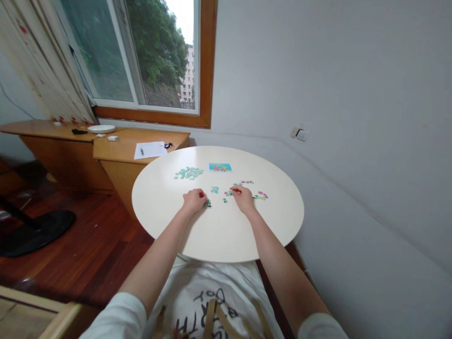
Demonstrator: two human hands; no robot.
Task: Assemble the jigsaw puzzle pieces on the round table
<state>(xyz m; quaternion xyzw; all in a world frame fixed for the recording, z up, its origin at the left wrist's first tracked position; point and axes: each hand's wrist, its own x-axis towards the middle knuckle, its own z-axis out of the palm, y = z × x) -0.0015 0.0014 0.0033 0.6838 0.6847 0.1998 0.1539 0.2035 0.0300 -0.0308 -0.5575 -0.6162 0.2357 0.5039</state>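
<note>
My left hand [195, 200] rests on the table with its fingers curled together beside a small cluster of dark, multicoloured puzzle pieces [208, 204]; what it holds, if anything, is hidden. Thumb and forefinger of my right hand [243, 198] are pinched at a small colourful puzzle piece [229, 192]. Between the hands lie a single piece [225, 200] and a few joined-looking teal pieces [214, 189]. Pink and green pieces [262, 195] are right of my right hand, and more [247, 182] lie beyond it. A picture card [220, 167] with a teal background lies farther back.
A heap of pale green puzzle pieces [189, 173] lies at the back left of the oval white table [219, 240]. Behind it, a wooden desk [141, 136] bears a paper sheet [151, 149], keys [168, 145] and a white plate [101, 128]. A wall [353, 117] borders the right side.
</note>
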